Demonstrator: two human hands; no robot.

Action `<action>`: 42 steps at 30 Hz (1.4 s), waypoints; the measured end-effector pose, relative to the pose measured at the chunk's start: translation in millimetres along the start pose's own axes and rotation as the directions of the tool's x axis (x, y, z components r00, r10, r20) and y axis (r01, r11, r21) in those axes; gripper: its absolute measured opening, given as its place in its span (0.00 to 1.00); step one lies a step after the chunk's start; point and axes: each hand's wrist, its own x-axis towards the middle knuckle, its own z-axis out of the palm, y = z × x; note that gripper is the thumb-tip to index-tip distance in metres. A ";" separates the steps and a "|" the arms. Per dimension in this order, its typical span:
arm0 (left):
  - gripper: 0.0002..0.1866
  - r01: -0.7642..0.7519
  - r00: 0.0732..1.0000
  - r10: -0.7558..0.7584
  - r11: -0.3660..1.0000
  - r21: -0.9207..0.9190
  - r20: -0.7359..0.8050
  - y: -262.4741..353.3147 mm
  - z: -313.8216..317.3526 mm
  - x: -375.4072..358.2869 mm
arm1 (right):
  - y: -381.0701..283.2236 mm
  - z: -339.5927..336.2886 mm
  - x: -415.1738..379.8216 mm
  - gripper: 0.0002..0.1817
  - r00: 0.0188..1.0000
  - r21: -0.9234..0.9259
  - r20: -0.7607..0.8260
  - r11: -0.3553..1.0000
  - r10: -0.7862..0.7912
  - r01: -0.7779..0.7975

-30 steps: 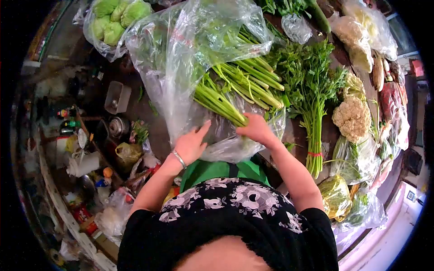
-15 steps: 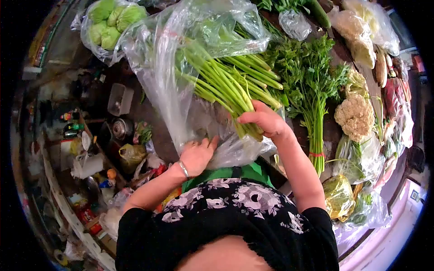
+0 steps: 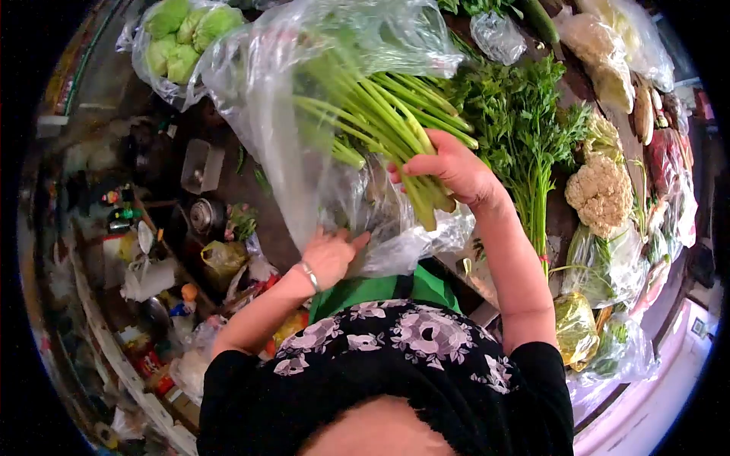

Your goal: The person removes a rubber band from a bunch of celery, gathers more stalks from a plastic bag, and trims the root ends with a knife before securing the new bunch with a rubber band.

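My right hand (image 3: 460, 173) is wrapped round the lower ends of a bunch of green celery stalks (image 3: 380, 114). Their upper part lies inside a large clear plastic bag (image 3: 293, 182). More stalks (image 3: 441, 110) rest behind that bunch, partly under the plastic. At the near edge of the bag, my left hand (image 3: 334, 257) grips the film; some of its fingertips are hidden by the plastic. To the right of my right hand lies a leafy celery bunch (image 3: 532, 152) tied with a red band.
A bag of round green cabbages (image 3: 182, 42) sits at the far left. Cauliflower (image 3: 601, 194) and bagged vegetables (image 3: 608, 266) line the right side. On the left are a clear plastic tub (image 3: 202, 166), a round metal item (image 3: 204, 216) and cluttered shelves.
My right hand has shifted slightly up and right, tilting the stalks more upright with their cut ends pointing towards me. My left hand stays at the bag's near edge.
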 end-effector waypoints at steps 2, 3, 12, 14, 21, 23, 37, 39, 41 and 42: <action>0.28 -0.013 0.991 0.018 0.999 0.036 -0.130 10.4 -37.9 -10.1 | 23.4 -14.5 7.1 0.25 1.000 0.117 0.004 0.993 0.024 -0.025; 0.24 -0.072 0.944 0.068 0.997 0.000 -0.324 7.9 -47.6 -7.1 | 29.3 -15.2 7.2 0.24 0.999 0.162 -0.006 0.986 0.038 -0.037; 0.17 0.243 0.854 -0.142 0.959 0.143 -0.500 -45.3 -60.1 92.3 | 27.7 -9.1 -12.2 0.23 0.996 0.316 0.036 0.945 0.077 -0.084; 0.21 0.174 0.827 -0.061 0.973 0.152 -0.559 -61.3 -50.7 89.0 | 28.1 -10.9 -17.2 0.26 0.996 0.306 0.060 0.949 0.058 -0.074; 0.25 0.139 0.870 -0.086 0.988 0.073 -0.486 -68.0 -59.9 70.8 | 52.6 -17.1 -7.1 0.35 0.981 0.436 0.186 0.899 -0.046 -0.040; 0.25 -0.008 0.767 -0.012 1.000 -0.028 -0.641 -52.5 -83.0 47.3 | 58.4 -20.5 -6.5 0.34 0.984 0.472 0.174 0.880 -0.028 -0.058; 0.22 -0.422 0.582 0.320 0.905 0.058 -0.748 55.4 -52.1 35.6 | 86.1 11.7 -7.7 0.31 0.971 0.331 0.110 0.913 0.213 -0.238; 0.21 -0.484 0.548 0.324 0.875 0.023 -0.771 54.7 -50.0 36.9 | 94.1 12.1 -4.5 0.31 0.967 0.338 0.165 0.910 0.195 -0.241; 0.20 -0.525 0.548 0.320 0.851 -0.020 -0.773 48.6 -50.1 30.8 | 92.4 8.8 -4.0 0.31 0.972 0.316 0.132 0.921 0.195 -0.228; 0.19 -0.563 0.548 0.315 0.824 -0.063 -0.774 44.8 -51.3 27.4 | 88.2 7.9 -3.9 0.31 0.976 0.293 0.100 0.932 0.194 -0.215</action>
